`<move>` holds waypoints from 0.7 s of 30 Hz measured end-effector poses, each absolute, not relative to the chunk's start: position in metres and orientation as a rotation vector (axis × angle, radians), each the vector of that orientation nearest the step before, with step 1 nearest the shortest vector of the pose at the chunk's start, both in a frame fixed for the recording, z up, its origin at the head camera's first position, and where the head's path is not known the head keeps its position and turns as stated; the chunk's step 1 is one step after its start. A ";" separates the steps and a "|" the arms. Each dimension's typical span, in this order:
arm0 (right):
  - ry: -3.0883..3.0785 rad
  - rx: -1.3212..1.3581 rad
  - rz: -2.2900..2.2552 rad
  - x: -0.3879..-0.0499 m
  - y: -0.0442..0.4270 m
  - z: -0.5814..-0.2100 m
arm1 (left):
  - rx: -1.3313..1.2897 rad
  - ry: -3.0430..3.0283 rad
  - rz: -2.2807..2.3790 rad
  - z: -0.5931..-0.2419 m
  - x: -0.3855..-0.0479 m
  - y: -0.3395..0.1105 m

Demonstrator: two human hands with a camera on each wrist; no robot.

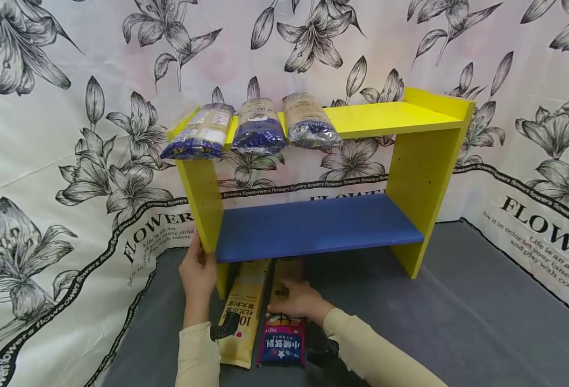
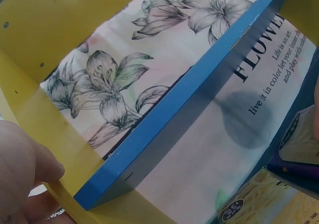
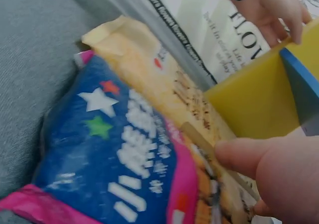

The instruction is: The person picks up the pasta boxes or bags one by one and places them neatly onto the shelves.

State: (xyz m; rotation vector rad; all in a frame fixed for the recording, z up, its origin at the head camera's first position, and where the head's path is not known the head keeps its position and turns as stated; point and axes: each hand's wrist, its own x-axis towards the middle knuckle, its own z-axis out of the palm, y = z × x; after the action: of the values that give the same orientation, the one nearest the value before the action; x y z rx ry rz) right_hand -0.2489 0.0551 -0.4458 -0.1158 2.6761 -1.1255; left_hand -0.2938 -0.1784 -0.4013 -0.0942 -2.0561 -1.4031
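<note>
My left hand [image 1: 199, 273] grips the front edge of the yellow side panel [image 2: 75, 199] of the shelf, its thumb on one face and fingers on the other. Under the blue middle board [image 1: 313, 226], a yellow pasta bag [image 1: 241, 317] lies on the grey surface beside the panel. My right hand [image 1: 298, 300] holds a blue and pink bag [image 3: 134, 144] from above, thumb and fingers across its middle. This bag lies to the right of the yellow one, its far end beneath the board.
Three blue-ended bags, the middle one [image 1: 259, 126] among them, lie on the yellow top board [image 1: 386, 118], their near ends over its front edge. A flower-printed cloth [image 1: 95, 161] hangs behind. The right side panel [image 1: 422, 188] stands on the grey surface [image 1: 459, 301].
</note>
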 end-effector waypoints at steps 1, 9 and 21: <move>2.706 -0.115 -1.086 -0.249 0.053 -0.446 | -0.094 -2.050 -1.396 -0.402 -0.294 -0.179; 2.871 -0.129 -0.915 -0.245 0.046 -0.448 | -0.087 -2.069 -1.386 -0.403 -0.294 -0.179; 2.784 -0.161 -1.012 -0.249 0.052 -0.442 | -0.070 -2.071 -1.416 -0.403 -0.293 -0.179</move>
State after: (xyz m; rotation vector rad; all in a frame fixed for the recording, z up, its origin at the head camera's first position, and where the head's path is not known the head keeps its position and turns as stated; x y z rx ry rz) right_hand -0.2487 0.0520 -0.4425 -0.1609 2.7837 -1.0122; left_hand -0.2932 -0.1790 -0.4034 -0.0704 -2.0712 -1.4164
